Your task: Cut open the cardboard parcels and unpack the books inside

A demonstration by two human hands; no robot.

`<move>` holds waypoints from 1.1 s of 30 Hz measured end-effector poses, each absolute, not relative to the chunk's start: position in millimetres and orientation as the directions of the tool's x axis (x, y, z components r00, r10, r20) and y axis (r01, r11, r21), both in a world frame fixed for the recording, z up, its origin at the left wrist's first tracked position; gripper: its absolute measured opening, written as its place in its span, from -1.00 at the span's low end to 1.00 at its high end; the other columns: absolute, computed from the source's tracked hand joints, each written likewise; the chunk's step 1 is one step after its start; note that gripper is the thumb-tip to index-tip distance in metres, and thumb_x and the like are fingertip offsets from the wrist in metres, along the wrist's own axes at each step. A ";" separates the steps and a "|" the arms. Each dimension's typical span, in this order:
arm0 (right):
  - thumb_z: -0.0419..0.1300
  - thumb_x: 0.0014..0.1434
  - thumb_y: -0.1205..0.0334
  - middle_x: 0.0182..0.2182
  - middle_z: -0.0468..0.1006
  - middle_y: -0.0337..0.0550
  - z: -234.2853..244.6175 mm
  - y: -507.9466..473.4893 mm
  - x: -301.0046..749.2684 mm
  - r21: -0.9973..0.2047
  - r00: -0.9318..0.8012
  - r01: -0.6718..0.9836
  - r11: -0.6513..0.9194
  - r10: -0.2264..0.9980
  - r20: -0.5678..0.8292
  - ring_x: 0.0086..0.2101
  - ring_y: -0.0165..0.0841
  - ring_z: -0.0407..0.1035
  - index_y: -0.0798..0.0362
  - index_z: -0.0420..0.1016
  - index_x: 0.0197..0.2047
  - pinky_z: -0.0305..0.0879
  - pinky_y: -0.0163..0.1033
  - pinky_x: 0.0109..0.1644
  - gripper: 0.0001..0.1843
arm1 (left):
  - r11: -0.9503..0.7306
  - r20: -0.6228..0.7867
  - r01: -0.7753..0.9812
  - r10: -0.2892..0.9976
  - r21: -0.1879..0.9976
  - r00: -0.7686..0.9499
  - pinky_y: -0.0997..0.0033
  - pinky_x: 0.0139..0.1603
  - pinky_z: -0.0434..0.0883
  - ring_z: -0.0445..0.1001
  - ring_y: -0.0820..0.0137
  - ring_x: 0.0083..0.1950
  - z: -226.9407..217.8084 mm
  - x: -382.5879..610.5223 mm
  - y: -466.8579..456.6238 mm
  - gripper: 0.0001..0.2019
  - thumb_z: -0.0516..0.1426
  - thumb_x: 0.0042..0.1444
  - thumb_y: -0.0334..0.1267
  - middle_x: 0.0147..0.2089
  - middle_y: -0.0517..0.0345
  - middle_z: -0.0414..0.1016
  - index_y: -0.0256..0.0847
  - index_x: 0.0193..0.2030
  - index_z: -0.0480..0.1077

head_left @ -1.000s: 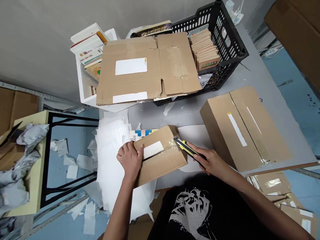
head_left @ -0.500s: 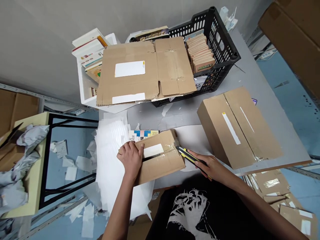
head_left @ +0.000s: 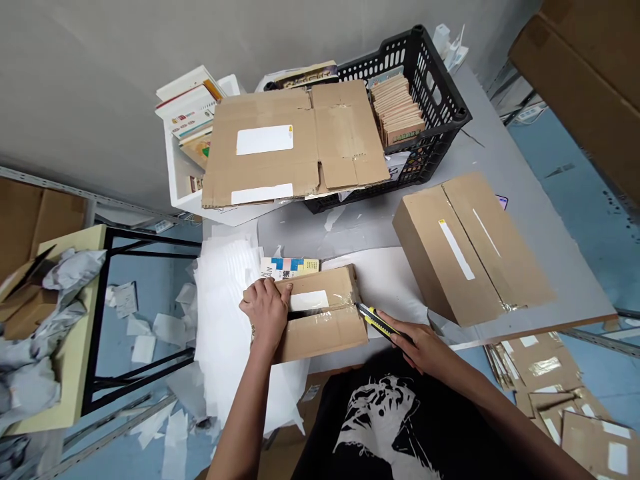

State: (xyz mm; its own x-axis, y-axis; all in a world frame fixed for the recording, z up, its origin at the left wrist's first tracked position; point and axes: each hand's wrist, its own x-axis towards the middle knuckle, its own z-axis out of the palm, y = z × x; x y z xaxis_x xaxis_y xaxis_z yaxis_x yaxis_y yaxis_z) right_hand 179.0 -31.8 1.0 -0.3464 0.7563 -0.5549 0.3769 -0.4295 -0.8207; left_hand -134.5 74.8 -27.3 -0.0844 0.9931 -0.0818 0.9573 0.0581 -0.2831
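We find the left hand (head_left: 267, 313) lying on a small cardboard box (head_left: 325, 335), fingers lightly curled, pressing down rather than grasping, which keeps the box from sliding. The right hand (head_left: 415, 347) is closed around a yellow-and-black utility knife (head_left: 379, 323), its tip at the box's clear-taped edge (a low, close grip, suited to short, controlled strokes). The box lies at the near edge of the bench (head_left: 360, 227), partly over white foam sheets (head_left: 225, 320), with a colourful book (head_left: 290, 268) just behind it. Off to the right sits a larger taped carton (head_left: 465, 253), kept apart from the working spot. Beyond, a flattened carton (head_left: 295, 150) overlaps a black plastic crate (head_left: 440, 87) holding stacked books (head_left: 397, 110) (all within arm's reach, it seems).
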 end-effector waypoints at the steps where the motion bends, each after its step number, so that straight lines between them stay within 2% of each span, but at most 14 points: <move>1: -0.08 0.30 0.18 -0.49 0.51 -0.25 1.9 -34.5 177.8 -0.821 -0.339 0.389 -0.418 0.764 -0.549 -0.65 -0.48 0.22 -0.06 0.13 0.35 0.30 -0.34 -0.44 -0.45 | 0.058 -0.085 0.958 0.993 -0.282 -0.085 0.11 -0.12 0.19 0.22 0.05 0.01 -27.8 -134.8 74.6 -0.48 -0.20 0.27 0.07 -0.07 -0.16 0.34 -0.34 -0.04 0.33; 5: -0.08 0.30 0.19 -0.53 0.49 -0.26 2.9 -46.9 172.9 -0.823 -0.320 0.429 -0.373 0.789 -0.525 -0.55 -0.40 0.35 -0.03 0.16 0.34 0.37 -0.27 -0.30 -0.45 | 0.039 -0.079 0.958 0.995 -0.283 -0.064 0.11 -0.12 0.19 0.22 0.04 0.01 -29.2 -135.9 73.3 -0.46 -0.21 0.27 0.09 -0.06 -0.19 0.33 -0.34 -0.03 0.32; 10: -0.10 0.31 0.19 -0.29 0.60 -0.14 1.2 -63.2 166.7 -0.824 -0.303 0.458 -0.335 0.812 -0.498 -0.32 -0.31 0.46 -0.03 0.13 0.35 0.38 -0.16 -0.09 -0.45 | 0.028 -0.088 0.967 0.995 -0.253 -0.052 0.10 -0.11 0.18 0.22 0.04 0.02 -28.9 -136.0 71.7 -0.46 -0.20 0.27 0.08 -0.03 -0.20 0.33 -0.34 0.00 0.31; 15: -0.11 0.32 0.12 -0.09 0.57 -0.08 5.0 -84.0 176.1 -0.814 -0.340 0.513 -0.272 0.807 -0.483 -0.14 -0.24 0.46 -0.08 0.16 0.33 0.35 -0.08 0.03 -0.47 | 0.040 -0.068 0.975 0.996 -0.220 -0.056 0.11 -0.10 0.18 0.23 0.05 0.03 -30.8 -137.4 72.0 -0.49 -0.19 0.27 0.06 -0.03 -0.20 0.34 -0.33 -0.01 0.32; 18: -0.14 0.33 0.15 -0.07 0.55 -0.09 11.2 -86.4 189.3 -0.770 -0.286 0.603 -0.211 0.843 -0.455 -0.09 -0.23 0.44 -0.12 0.14 0.34 0.37 -0.10 0.00 -0.47 | 0.087 -0.037 0.974 0.995 -0.211 -0.097 0.13 -0.13 0.21 0.26 0.07 0.02 -30.6 -137.1 75.5 -0.51 -0.19 0.28 0.05 -0.05 -0.17 0.36 -0.32 -0.05 0.33; 21: -0.18 0.34 0.18 -0.08 0.50 -0.04 9.0 -64.8 191.7 -0.614 -0.107 0.774 -0.155 0.924 -0.368 -0.24 -0.24 0.45 -0.16 -0.03 0.40 0.42 -0.15 -0.19 -0.43 | 0.151 -0.028 0.971 0.987 -0.187 -0.159 0.15 -0.16 0.24 0.29 0.07 0.00 -25.7 -133.0 79.5 -0.50 -0.20 0.29 0.05 -0.08 -0.16 0.38 -0.32 -0.07 0.34; 24: -0.15 0.30 0.32 -0.02 0.38 0.06 -15.9 -21.3 176.0 -0.403 -0.039 0.912 -0.079 0.960 -0.276 -0.29 -0.23 0.41 -0.20 -0.14 0.42 0.39 -0.17 -0.28 -0.35 | 0.171 -0.053 0.969 0.982 -0.177 -0.183 0.14 -0.17 0.27 0.31 0.05 -0.01 -17.1 -125.9 78.8 -0.47 -0.19 0.28 0.07 -0.10 -0.19 0.40 -0.36 -0.07 0.35; 27: -0.07 0.20 0.47 -0.07 0.34 0.09 -63.4 21.8 154.6 -0.277 -0.017 0.959 -0.068 0.956 -0.294 -0.12 -0.13 0.34 -0.21 -0.06 0.40 0.33 -0.11 -0.14 -0.25 | 0.158 -0.086 0.972 0.981 -0.176 -0.175 0.09 -0.15 0.28 0.32 0.04 -0.01 -9.2 -120.5 72.9 -0.47 -0.19 0.28 0.06 -0.11 -0.21 0.41 -0.37 -0.06 0.36; 29: -0.05 0.20 0.46 -0.09 0.34 0.11 -98.2 40.1 146.4 -0.297 0.037 0.946 -0.129 0.954 -0.297 -0.10 -0.12 0.30 -0.13 0.01 0.39 0.28 -0.06 -0.06 -0.29 | 0.156 -0.111 0.974 0.978 -0.165 -0.176 0.06 -0.14 0.29 0.33 0.03 0.00 -5.7 -119.5 68.3 -0.48 -0.19 0.29 0.04 -0.10 -0.23 0.42 -0.36 -0.07 0.37; 33: -0.01 0.23 0.32 -0.07 0.39 0.14 -144.0 52.2 151.5 -0.418 0.039 0.893 -0.167 0.954 -0.298 -0.08 -0.13 0.30 0.03 0.27 0.27 0.22 -0.05 0.00 -0.48 | 0.182 -0.190 0.978 0.962 -0.105 -0.199 0.03 -0.13 0.32 0.34 0.01 0.03 -0.1 -121.3 60.2 -0.49 -0.20 0.29 0.03 -0.07 -0.26 0.44 -0.35 -0.09 0.39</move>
State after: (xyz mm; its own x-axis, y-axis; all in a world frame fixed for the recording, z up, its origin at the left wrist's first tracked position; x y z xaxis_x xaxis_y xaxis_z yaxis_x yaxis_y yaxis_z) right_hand 151.5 52.2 -144.0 0.0392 0.9539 -0.2975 0.8930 -0.1671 -0.4179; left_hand -121.3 60.2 -0.1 -0.1989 0.9615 -0.1896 0.9778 0.1816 -0.1046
